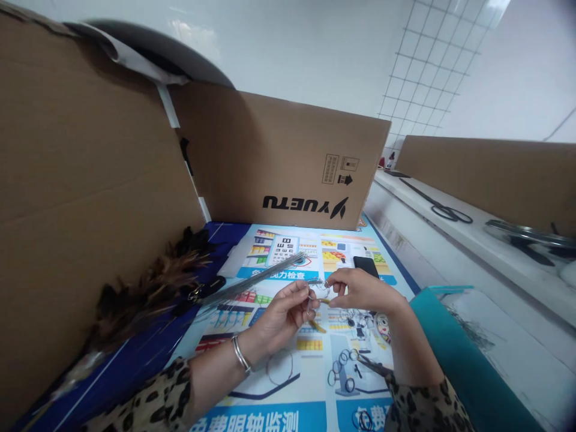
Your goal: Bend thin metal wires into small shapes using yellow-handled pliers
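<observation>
My left hand [288,306] is closed in a pinch on a thin silvery wire [309,303], bent into loops near the fingertips. My right hand [360,290] meets it from the other side, thumb and forefinger curled around another part of the wire. Two curved yellow pieces [318,327], like tool handles, show by the fingers; whether either hand touches them is unclear. A bundle of straight thin wires [256,279] lies beyond my left hand. Below my right hand are small dark rings [344,356] and scissors [375,365], partly covered by the sleeve.
A cardboard box [288,156] stands behind the printed mat [288,414], with another cardboard wall [90,180] at left. Brown feathers [148,288] lie along it. A black phone [366,266] lies beyond my right hand. A teal-edged tray [450,354] with wire pieces is at right.
</observation>
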{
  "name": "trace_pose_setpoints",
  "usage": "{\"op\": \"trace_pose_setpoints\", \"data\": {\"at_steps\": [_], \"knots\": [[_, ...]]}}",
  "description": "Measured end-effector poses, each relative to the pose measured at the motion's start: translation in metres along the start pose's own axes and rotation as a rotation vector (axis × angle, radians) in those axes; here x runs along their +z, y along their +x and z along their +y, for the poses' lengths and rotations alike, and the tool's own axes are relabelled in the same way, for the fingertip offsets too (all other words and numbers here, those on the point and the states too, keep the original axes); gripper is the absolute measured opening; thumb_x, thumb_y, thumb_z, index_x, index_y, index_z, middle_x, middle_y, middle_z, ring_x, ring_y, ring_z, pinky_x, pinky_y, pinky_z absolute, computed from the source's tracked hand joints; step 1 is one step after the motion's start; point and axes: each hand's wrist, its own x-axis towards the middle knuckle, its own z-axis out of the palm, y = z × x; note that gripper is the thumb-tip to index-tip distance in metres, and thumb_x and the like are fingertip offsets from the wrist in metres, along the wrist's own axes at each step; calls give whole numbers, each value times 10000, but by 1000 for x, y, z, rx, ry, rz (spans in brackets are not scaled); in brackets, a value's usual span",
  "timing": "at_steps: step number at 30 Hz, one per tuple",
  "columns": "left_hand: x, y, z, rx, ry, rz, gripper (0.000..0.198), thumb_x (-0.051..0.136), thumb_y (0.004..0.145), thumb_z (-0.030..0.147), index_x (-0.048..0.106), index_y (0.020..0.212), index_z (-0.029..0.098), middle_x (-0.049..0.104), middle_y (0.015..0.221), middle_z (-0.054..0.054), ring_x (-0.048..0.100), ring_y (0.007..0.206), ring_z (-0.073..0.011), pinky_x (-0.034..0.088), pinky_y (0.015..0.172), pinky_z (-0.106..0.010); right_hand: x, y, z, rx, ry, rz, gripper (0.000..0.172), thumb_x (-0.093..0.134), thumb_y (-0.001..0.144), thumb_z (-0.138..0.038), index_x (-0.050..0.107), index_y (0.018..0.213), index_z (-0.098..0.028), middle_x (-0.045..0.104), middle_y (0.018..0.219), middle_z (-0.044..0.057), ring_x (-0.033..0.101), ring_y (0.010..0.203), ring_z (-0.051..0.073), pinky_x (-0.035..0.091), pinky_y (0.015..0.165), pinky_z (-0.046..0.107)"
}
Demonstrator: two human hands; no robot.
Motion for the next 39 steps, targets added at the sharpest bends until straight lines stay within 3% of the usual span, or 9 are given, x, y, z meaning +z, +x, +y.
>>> {"op": "trace_pose_setpoints", "data": {"at_steps": [13,22,29,39], "knots": [[-6,-1,-3,-74,-140,47,97,540,805,129,499,884,166,534,798,-6,555,708,-87,462,651,-210,0,-1,11,-80,292,-85,367,618,730,-395,593,1027,-182,598,833,15,542,712,104,427,631,213],[-6,-1,-5,-94,-131,58,111,572,786,147,503,870,168,542,781,1,560,701,-81,462,655,-198,10,7,12,-71,313,-137,404,645,691,-441,591,993,-178,579,765,-10,517,641,90,404,570,195],[-6,-2,-5,-76,-88,13,103,555,797,142,497,878,167,541,781,-1,558,701,-83,457,663,-206,5,2,11,-68,326,-114,382,619,716,-447,600,981,-171,579,759,-1,520,649,93,412,594,204],[-1,-4,-6,13,63,-42,122,576,776,161,478,848,164,562,756,-13,557,659,-97,439,630,-216,5,3,13,-49,294,-104,359,602,730,-437,605,976,-176,583,751,-4,528,664,102,410,602,208]]}}
